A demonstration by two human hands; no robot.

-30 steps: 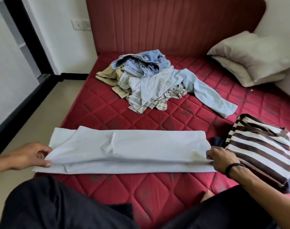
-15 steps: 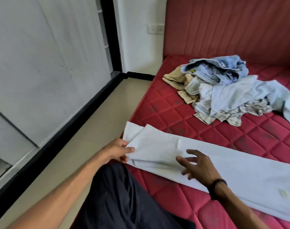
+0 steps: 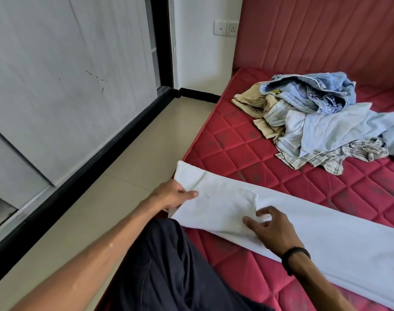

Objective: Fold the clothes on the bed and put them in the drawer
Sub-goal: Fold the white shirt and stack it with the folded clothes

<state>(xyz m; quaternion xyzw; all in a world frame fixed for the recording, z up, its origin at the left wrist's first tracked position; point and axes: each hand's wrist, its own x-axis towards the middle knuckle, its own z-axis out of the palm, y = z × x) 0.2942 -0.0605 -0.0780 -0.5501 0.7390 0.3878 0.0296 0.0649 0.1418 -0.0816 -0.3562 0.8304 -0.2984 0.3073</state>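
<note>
A: left hand [image 3: 174, 195]?
B: arm stretched forward, thumb flat on top of the white cloth [image 3: 225, 198] at its end by the bed's left edge, fingers tucked under. pinching it.
A: right hand [image 3: 271, 228]?
B: fingers curled, tips on the cloth's fold. black band on the wrist.

Grey sliding door [image 3: 68, 86], wall sockets [image 3: 226, 29], tile floor [image 3: 115, 187], red headboard [image 3: 326, 32]
</note>
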